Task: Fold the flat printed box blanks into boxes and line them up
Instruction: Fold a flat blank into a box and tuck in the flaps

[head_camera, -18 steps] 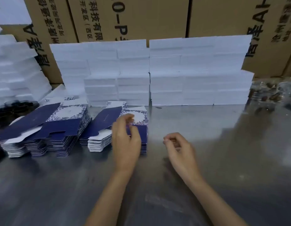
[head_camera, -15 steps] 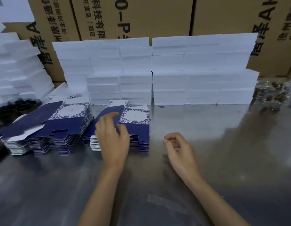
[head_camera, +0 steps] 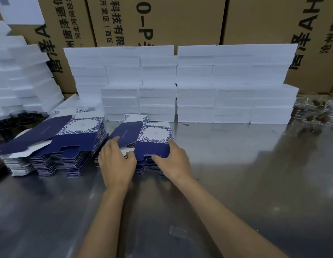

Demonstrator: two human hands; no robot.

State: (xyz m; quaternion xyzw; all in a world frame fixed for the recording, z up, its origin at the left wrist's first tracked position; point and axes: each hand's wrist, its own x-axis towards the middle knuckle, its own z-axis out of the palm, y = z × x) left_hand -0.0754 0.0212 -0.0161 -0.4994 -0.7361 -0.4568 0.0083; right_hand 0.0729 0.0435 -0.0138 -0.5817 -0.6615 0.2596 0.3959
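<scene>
Currently, read each entry below against your head-camera view; clock directions are taken from the centre of that view.

Left hand: your left hand (head_camera: 116, 162) lies at 10 o'clock on the near stack of blanks (head_camera: 149, 164), fingers curled over the left flap of the top blank (head_camera: 143, 140), thumb tucked under its edge, gripping it.

Right hand: your right hand (head_camera: 174, 161) sits just right of centre, at 12 o'clock, fingertips pinching the near edge of the same top blank while the thumb runs along its right side.

Top blank: navy with a blue-and-white floral panel; it lies flat, unfolded, on its stack between both hands.

Second stack: a taller, fanned stack of blanks (head_camera: 55, 153) stands at 9 o'clock, just beside the near stack; whether they touch cannot be told.

Table: the metal table (head_camera: 236, 183) carries both stacks and reflects the goods behind.

Foam blocks: white foam blocks (head_camera: 199, 86) are piled in rows at 12 o'clock, behind the stacks; more lean at 10 o'clock.

Cartons: brown cartons (head_camera: 180, 21) with black print form the back wall.

Dark jars: a cluster of dark jars (head_camera: 14, 121) sits at 9 o'clock, far left.

Clear bag: a clear bag of brown pieces (head_camera: 314, 112) lies at 2 o'clock.
</scene>
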